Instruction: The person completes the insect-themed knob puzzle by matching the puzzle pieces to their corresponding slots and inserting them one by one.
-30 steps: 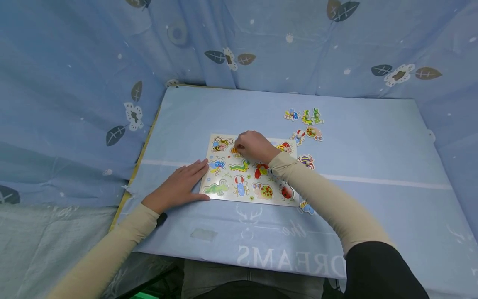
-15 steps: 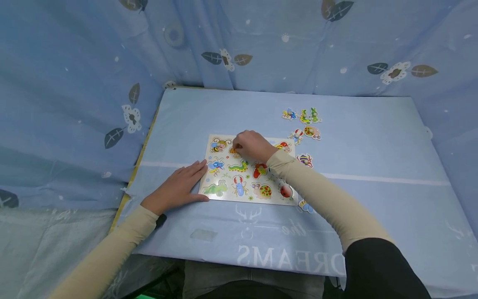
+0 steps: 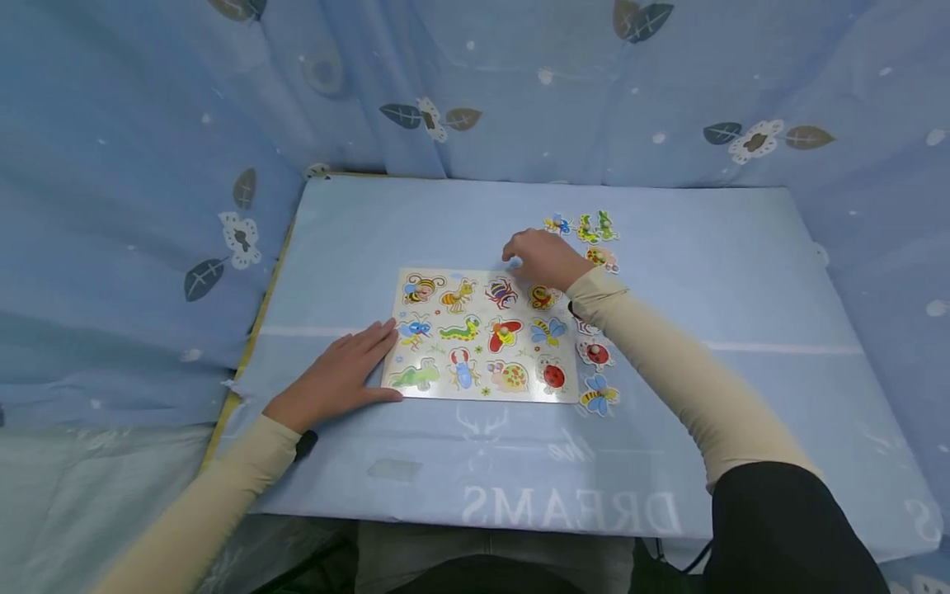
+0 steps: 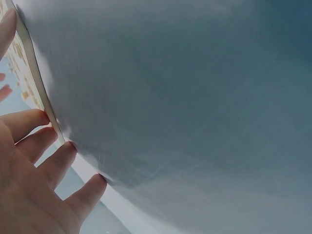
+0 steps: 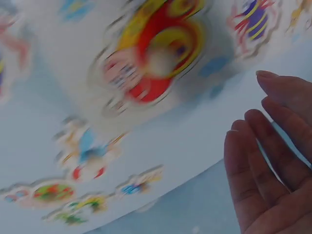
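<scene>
A white insect puzzle board (image 3: 434,395) lies on the table. My left hand (image 3: 334,367) rests at its left edge with fingers straight; the left wrist view shows those fingertips (image 4: 70,146) touching the edge. My right hand (image 3: 547,257) hovers at the board's far edge, and in the right wrist view its fingers are loosely bent around nothing. Below it on the board are a purple spider (image 3: 501,293) and a round red-yellow bug piece (image 3: 543,297) with a knob. To the left is a yellow striped insect (image 3: 458,295).
Beyond the right hand lie loose pieces: a blue fly (image 3: 557,224), a caterpillar (image 3: 587,229), a grasshopper (image 3: 606,225), a snail (image 3: 602,258) and a beetle (image 5: 90,153). A ladybird (image 3: 596,355) and a blue-winged bee (image 3: 599,396) lie right of the board. My forearm partly covers another piece.
My right hand has left the yellow striped insect in the top row and moved right and away, past the board's far edge. The left hand stays at the left edge. The head view has shifted slightly.
</scene>
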A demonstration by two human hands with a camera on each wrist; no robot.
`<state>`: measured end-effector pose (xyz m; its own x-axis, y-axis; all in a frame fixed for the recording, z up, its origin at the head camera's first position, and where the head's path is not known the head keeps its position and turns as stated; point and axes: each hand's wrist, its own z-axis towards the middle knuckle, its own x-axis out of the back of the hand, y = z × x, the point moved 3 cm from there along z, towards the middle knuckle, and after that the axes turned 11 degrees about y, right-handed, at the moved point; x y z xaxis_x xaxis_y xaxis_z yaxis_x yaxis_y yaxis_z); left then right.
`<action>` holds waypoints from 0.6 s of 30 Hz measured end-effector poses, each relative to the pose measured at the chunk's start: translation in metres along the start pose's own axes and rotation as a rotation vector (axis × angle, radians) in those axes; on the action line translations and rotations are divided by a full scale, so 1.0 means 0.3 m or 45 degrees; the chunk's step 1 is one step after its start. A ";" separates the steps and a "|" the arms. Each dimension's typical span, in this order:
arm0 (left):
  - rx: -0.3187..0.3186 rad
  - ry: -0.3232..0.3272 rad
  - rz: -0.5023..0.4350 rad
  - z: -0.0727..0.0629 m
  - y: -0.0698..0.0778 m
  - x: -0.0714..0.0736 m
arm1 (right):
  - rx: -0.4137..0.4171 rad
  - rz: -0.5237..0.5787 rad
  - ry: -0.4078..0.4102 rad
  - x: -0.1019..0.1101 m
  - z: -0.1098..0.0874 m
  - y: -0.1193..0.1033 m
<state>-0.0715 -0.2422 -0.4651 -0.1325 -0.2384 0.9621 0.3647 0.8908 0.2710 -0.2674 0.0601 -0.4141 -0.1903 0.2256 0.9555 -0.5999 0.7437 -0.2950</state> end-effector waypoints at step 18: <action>0.040 -0.035 0.007 0.007 0.007 0.005 | -0.439 -0.048 0.006 0.022 -0.104 0.248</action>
<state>-0.0730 -0.2399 -0.4632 -0.1558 -0.2236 0.9622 0.3363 0.9039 0.2645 -0.2891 0.1365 -0.4295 -0.1692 0.1962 0.9658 -0.3080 0.9204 -0.2410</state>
